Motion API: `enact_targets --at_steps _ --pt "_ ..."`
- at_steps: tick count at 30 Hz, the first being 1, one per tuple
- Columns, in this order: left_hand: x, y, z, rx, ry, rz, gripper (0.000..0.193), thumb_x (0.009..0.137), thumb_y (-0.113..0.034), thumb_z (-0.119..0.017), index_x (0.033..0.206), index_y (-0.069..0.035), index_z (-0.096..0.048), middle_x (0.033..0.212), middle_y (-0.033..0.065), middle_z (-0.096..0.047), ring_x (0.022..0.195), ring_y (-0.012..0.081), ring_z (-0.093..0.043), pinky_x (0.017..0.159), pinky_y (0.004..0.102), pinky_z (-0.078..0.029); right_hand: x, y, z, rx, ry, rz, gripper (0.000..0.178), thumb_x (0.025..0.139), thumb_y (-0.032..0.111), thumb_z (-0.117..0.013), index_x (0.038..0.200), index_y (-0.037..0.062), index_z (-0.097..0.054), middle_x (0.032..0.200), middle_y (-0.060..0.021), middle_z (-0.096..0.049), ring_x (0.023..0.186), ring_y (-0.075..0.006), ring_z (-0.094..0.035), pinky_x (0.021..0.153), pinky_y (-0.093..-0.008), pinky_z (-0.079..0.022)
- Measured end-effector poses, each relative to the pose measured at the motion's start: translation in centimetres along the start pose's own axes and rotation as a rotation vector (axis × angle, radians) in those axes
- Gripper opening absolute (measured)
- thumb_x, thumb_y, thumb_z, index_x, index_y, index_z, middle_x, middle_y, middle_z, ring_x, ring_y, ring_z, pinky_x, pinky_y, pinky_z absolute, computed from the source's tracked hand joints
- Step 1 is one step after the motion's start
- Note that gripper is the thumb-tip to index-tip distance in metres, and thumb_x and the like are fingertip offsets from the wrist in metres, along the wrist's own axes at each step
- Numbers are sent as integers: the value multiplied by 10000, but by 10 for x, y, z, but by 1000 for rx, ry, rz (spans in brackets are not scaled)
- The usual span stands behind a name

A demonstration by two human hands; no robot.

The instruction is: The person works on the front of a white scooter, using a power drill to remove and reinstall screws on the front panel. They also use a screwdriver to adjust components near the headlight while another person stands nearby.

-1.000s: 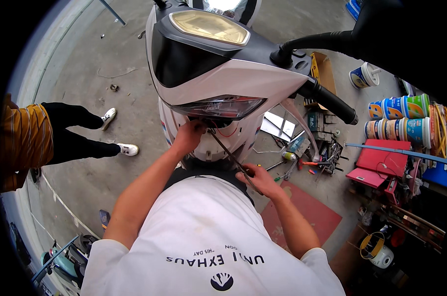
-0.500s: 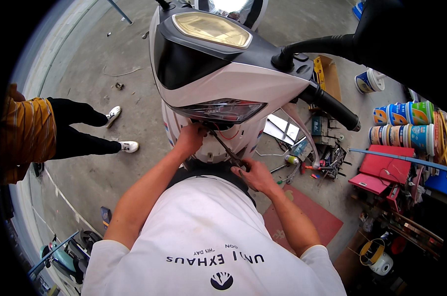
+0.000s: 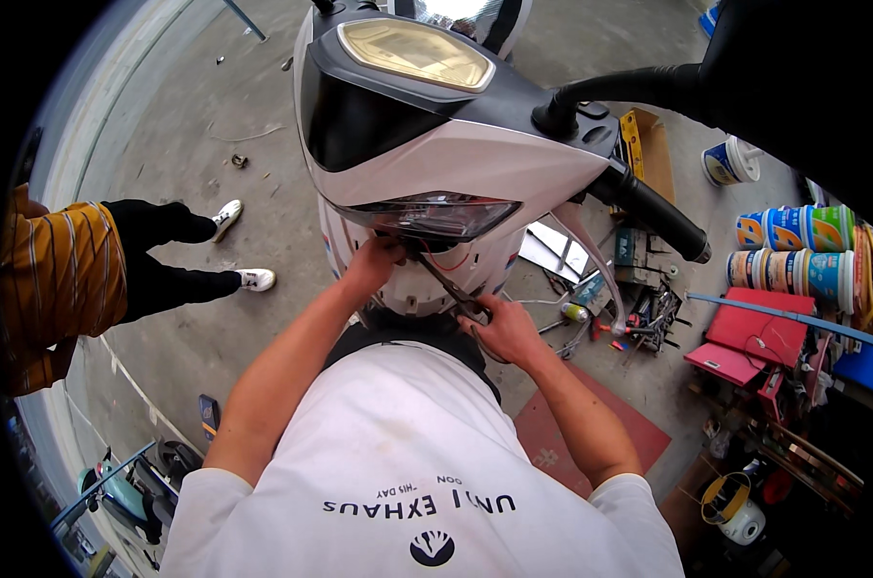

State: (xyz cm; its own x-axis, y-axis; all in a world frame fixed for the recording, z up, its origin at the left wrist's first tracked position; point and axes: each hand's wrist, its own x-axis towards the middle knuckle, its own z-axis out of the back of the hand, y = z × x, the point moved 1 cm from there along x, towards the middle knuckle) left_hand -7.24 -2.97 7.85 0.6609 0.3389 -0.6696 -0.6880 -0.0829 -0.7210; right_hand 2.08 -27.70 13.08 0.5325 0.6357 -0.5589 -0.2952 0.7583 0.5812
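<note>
A white and black scooter [image 3: 514, 149] stands in front of me, its clear headlight [image 3: 441, 214] low on the front. My left hand [image 3: 377, 262] reaches beneath the headlight, fingers pinched together in the dark gap; what they hold is hidden. In my right hand [image 3: 506, 328] is a long, dark metal tool [image 3: 448, 285], shaped like scissors or pliers, with handles partly covered by the fingers. Its narrow end points up and left, close to my left fingertips. A thin red wire [image 3: 448, 267] loops out below the headlight, just beside the tool.
At the left stands a person in a mustard top [image 3: 70, 255]. On the right are scattered tools [image 3: 653, 323], stacked paint buckets [image 3: 783, 275], a red metal box [image 3: 759, 323] and a red board [image 3: 591, 429]. The handlebar grip [image 3: 663, 217] juts out above my right hand.
My right hand has shifted slightly up and right with the metal tool. The left hand keeps its place under the headlight. The person at the left appears slightly farther into view.
</note>
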Motion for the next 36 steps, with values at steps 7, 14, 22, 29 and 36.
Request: enact_targets --at_steps 7,14,22,29,36 --pt "7 19 -21 -62 7 -245 350 880 -178 -678 1163 22 -628 1021 78 -671 937 161 -577 865 312 -439 -6 -6 -18 201 -3 -45 425 788 401 -719 932 2 -691 780 -218 -671 743 -379 -663 692 -424 -515" --pt "-7 4 -27 -220 -13 -113 336 875 -173 -706 1141 21 -638 1024 55 -672 978 139 -557 916 308 -415 -7 -8 -27 266 -25 -81 408 794 369 -727 943 -10 -689 741 -216 -655 686 -357 -649 669 -401 -508" --pt "3 23 -32 -212 -73 -152 245 845 -189 -741 828 -25 -560 755 -40 -409 758 110 -381 694 287 -362 -8 -12 -33 289 -62 -66 426 798 384 -726 959 -9 -697 738 -219 -658 691 -371 -658 666 -407 -517" --pt "10 30 -35 -241 -104 -154 310 814 -164 -774 738 -56 -493 723 -48 -372 719 105 -352 648 280 -343 -9 -12 -34 274 -50 -92 435 802 394 -722 974 -5 -698 764 -223 -665 710 -356 -672 674 -397 -520" --pt "10 32 -36 -284 -101 -169 298 813 -163 -779 745 -60 -508 724 -46 -403 721 99 -373 656 274 -357 -11 -7 -33 289 -36 -122 427 807 389 -722 984 1 -703 778 -209 -679 716 -335 -677 684 -386 -519"
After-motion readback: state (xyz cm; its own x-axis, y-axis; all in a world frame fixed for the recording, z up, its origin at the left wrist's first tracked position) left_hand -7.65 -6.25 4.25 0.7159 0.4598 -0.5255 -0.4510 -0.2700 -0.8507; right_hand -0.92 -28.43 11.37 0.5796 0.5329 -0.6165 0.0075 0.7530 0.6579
